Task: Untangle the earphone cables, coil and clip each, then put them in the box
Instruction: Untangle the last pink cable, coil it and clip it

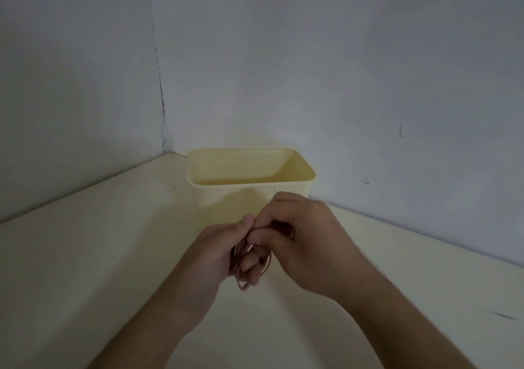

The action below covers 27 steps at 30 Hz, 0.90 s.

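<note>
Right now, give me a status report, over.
Left hand and right hand both gripping coiled earphone cable. Box behind, open. Nothing in between.

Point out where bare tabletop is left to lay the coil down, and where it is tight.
Bare table lies left of the left hand, out to the wall, and right of the right hand. It is tight between the hands, which grip the pink cable coil, and the cream box just behind them.
</note>
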### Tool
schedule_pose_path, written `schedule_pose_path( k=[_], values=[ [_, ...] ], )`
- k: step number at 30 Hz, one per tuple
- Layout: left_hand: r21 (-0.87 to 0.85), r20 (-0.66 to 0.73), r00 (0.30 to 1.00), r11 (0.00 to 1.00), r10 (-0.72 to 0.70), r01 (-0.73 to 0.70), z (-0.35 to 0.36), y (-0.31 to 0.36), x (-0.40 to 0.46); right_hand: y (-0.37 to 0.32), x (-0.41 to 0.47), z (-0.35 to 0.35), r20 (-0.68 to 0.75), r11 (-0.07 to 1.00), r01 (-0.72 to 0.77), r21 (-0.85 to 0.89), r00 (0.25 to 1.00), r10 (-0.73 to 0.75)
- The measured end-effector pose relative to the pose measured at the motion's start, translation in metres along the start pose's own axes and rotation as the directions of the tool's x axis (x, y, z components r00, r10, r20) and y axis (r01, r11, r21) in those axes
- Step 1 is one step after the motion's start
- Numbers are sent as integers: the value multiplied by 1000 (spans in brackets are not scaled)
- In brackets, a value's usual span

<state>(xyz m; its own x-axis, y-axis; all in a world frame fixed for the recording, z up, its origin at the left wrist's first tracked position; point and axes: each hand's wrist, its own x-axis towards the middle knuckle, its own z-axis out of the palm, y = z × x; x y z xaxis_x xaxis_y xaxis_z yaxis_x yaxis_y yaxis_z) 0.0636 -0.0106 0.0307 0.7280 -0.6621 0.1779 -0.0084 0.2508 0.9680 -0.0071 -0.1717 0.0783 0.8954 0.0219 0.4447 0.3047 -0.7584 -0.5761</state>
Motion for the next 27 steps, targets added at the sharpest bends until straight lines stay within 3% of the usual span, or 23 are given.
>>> schedule_pose_path(
  k=[3,6,15,19,22,27],
  values=[
    [-81,52,999,997,7,-3,-2,0,-1,4,-1,8,-43,978,-84,193,995,94],
    [-160,29,999,986,41,-36,-2,2,-3,3,-2,14,16,919,-157,362,987,162],
    [-111,-96,994,992,44,-55,-3,3,-1,-9,-5,24,163,915,-161,369,981,107],
    [-82,-140,990,996,23,-34,-2,5,-1,-5,-4,23,106,941,-191,280,980,168],
    [-85,-138,990,996,-8,-4,-3,6,0,4,-1,20,124,905,-279,320,960,252],
    [-13,-202,979,1000,12,-15,-9,0,4,7,-1,19,105,907,-304,292,953,286]
  ],
)
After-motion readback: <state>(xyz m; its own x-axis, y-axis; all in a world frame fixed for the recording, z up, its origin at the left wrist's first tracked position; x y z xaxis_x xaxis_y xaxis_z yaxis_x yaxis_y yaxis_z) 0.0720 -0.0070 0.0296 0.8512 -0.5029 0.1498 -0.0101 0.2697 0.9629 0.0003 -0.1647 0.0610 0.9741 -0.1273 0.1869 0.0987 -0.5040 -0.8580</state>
